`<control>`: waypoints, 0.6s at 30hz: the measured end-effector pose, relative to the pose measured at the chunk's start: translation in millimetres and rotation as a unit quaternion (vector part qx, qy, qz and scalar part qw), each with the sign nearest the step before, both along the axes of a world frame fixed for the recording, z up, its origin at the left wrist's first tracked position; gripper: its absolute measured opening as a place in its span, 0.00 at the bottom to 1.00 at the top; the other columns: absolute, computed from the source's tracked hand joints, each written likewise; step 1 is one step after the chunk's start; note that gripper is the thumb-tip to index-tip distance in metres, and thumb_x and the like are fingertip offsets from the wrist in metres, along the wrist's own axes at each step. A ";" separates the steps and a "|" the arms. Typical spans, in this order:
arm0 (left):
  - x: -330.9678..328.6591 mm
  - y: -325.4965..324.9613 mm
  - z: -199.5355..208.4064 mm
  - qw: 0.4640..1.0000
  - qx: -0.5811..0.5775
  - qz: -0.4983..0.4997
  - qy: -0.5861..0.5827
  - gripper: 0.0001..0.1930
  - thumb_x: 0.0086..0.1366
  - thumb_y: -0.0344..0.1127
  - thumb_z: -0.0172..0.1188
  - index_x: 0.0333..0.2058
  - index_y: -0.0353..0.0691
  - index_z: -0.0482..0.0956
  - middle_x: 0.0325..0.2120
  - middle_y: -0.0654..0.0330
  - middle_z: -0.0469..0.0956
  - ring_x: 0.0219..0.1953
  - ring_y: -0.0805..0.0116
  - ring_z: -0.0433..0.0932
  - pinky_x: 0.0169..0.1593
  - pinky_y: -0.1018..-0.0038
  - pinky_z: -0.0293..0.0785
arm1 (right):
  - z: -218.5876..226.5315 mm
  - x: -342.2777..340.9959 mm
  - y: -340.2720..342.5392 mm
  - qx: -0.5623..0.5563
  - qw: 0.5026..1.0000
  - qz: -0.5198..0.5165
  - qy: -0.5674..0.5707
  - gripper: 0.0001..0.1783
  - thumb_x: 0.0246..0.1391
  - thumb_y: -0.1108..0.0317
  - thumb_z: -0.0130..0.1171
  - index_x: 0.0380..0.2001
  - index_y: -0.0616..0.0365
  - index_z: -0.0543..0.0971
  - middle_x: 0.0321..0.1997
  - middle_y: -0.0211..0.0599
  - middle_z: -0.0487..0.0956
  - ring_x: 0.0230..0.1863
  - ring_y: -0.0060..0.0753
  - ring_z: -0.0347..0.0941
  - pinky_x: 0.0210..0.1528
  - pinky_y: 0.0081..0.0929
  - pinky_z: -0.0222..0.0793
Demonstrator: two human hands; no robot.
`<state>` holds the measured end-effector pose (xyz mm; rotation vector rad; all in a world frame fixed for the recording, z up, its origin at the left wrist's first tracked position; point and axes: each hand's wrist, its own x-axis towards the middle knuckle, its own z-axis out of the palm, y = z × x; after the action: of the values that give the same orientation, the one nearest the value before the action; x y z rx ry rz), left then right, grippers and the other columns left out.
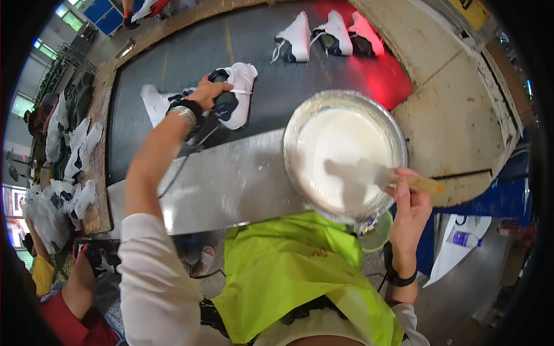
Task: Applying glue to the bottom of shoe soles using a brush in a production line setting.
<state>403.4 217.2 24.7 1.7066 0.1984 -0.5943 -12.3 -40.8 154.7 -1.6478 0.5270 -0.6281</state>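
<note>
- White shoe [242,86] is lying on the dark counter [190,57], left of the bowl [398,135]; the left hand [210,93] is gripping it near its dark opening.
- Right hand [411,199] is pinching the brush [378,173] by its wooden handle, over the white liquid [334,130].
- Overloaded bristles could be dripping onto the metal ledge [242,187] or yellow-green apron [288,254] once lifted clear.
- Loose gripping could be letting the shoe twist, causing smears.
- Knocking the rim with a forearm could be tipping the bowl.
- Metal is shining along the counter's near side; red light [381,78] is glowing beside three other shoes [334,32].
- White shoe parts [83,147] are lying piled at left, above a co-worker in red [75,323].
</note>
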 end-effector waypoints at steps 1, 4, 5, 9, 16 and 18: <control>-24.9 10.7 15.7 0.996 -0.071 -0.046 0.020 0.47 0.47 0.25 0.71 0.63 0.42 0.52 0.48 0.49 0.72 0.41 0.57 0.78 0.40 0.64 0.80 | 0.9 -8.3 2.5 0.004 1.000 -0.008 0.007 0.10 0.63 0.74 0.47 0.44 0.69 0.73 0.45 0.43 0.75 0.47 0.31 0.73 0.45 0.28 0.77; -120.6 60.2 56.5 0.958 0.140 -0.188 -0.162 0.48 0.48 0.28 0.72 0.65 0.44 0.51 0.49 0.50 0.72 0.43 0.61 0.77 0.47 0.68 0.76 | 3.7 -24.0 9.6 -0.015 1.000 0.013 -0.004 0.11 0.63 0.73 0.47 0.44 0.69 0.73 0.45 0.43 0.75 0.48 0.30 0.74 0.45 0.28 0.77; -141.2 95.7 37.8 0.912 0.171 -0.256 -0.270 0.50 0.48 0.30 0.72 0.66 0.45 0.50 0.50 0.50 0.72 0.43 0.62 0.77 0.49 0.69 0.74 | 3.7 -28.1 13.4 -0.011 1.000 0.019 -0.003 0.11 0.63 0.73 0.47 0.44 0.69 0.73 0.45 0.43 0.75 0.48 0.30 0.74 0.45 0.28 0.77; -259.6 164.8 -13.6 0.918 0.211 -0.190 -0.279 0.48 0.52 0.37 0.70 0.67 0.43 0.48 0.49 0.46 0.74 0.47 0.47 0.76 0.52 0.67 0.72 | 8.5 -36.8 28.8 0.001 0.999 0.049 0.000 0.10 0.63 0.73 0.49 0.44 0.68 0.73 0.45 0.42 0.75 0.47 0.29 0.74 0.45 0.28 0.77; -308.7 123.7 10.5 0.658 0.523 -0.229 -0.491 0.56 0.37 0.46 0.76 0.66 0.48 0.54 0.64 0.37 0.50 0.67 0.35 0.47 0.64 0.40 0.47 | 14.4 -43.8 52.8 -0.019 0.995 0.092 -0.017 0.11 0.63 0.74 0.49 0.45 0.69 0.73 0.44 0.42 0.76 0.45 0.28 0.74 0.46 0.26 0.75; -287.1 121.7 8.3 0.608 0.575 -0.248 -0.488 0.62 0.30 0.50 0.79 0.66 0.52 0.52 0.65 0.37 0.45 0.64 0.28 0.50 0.60 0.35 0.50 | 16.6 -39.2 53.5 -0.022 0.995 0.088 -0.029 0.11 0.63 0.74 0.49 0.45 0.69 0.73 0.44 0.42 0.77 0.45 0.28 0.75 0.46 0.25 0.75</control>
<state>116.3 338.8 33.0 3.1373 -0.9336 0.3368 -51.5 12.7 171.2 -1.6904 0.3235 -0.5594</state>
